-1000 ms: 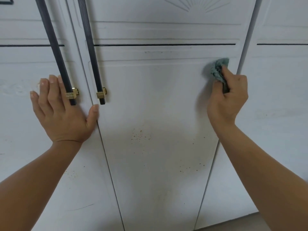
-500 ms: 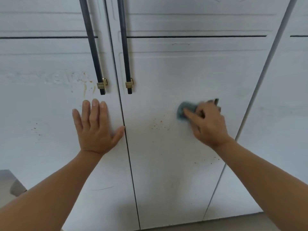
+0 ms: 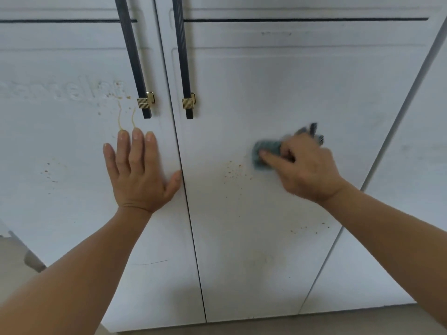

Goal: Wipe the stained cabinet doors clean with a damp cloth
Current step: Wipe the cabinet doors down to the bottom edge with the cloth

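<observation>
Mid-wipe: right hand (image 3: 307, 165) clenched round teal cloth (image 3: 264, 153), pressed on middle door (image 3: 266, 93); brown speckles (image 3: 233, 171) at cloth's 8 o'clock unwiped; left hand (image 3: 137, 170) flat, fingers straight, on left door (image 3: 60, 213); drip streaks (image 3: 125, 117) at its 12 o'clock untouched; task judged early.

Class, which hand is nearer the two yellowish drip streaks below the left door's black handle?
Left. The left hand has its fingertips just below the yellowish drip streaks; the right hand grips a teal cloth on the next door.
</observation>
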